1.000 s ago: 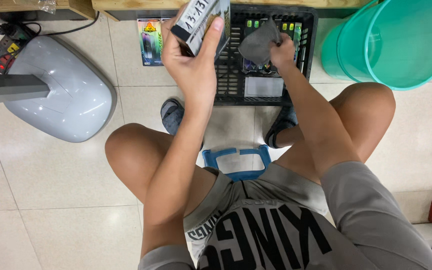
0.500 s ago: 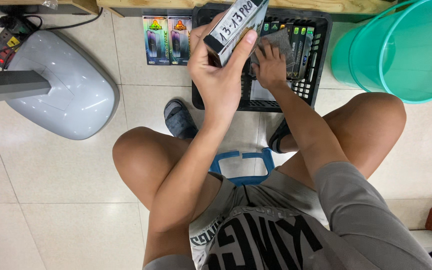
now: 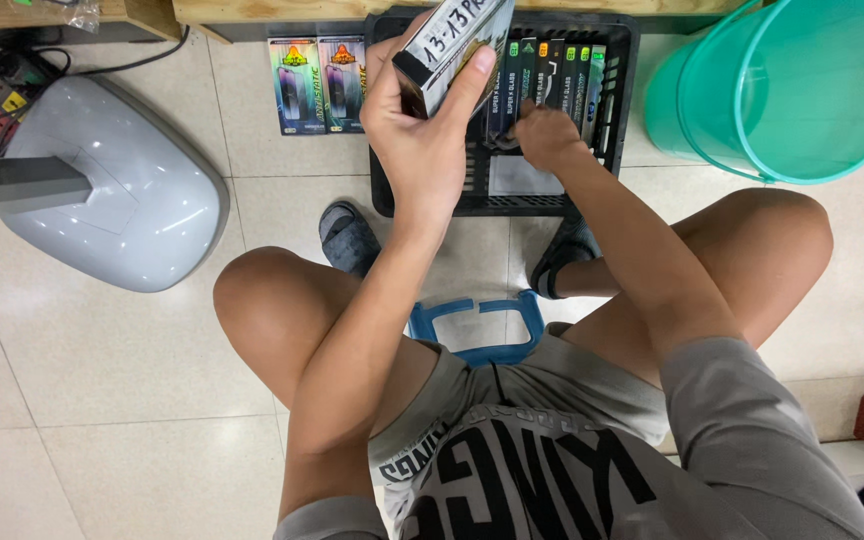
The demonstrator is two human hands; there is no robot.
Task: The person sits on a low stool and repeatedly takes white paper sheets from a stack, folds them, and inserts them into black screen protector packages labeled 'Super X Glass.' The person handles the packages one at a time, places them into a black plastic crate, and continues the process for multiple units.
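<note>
blue stool [image 3: 477, 330] under the seated person | left hand [image 3: 422, 150] clamped on long grey box [image 3: 452, 45], raised over black crate [image 3: 612, 150] | right hand [image 3: 547, 135] fingers pinched on upright packets [image 3: 552, 70] inside crate | teal bucket [image 3: 792, 85] right

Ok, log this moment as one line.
left hand: holds grey box | right hand: in black crate, on upright packs | teal bucket beside
</note>
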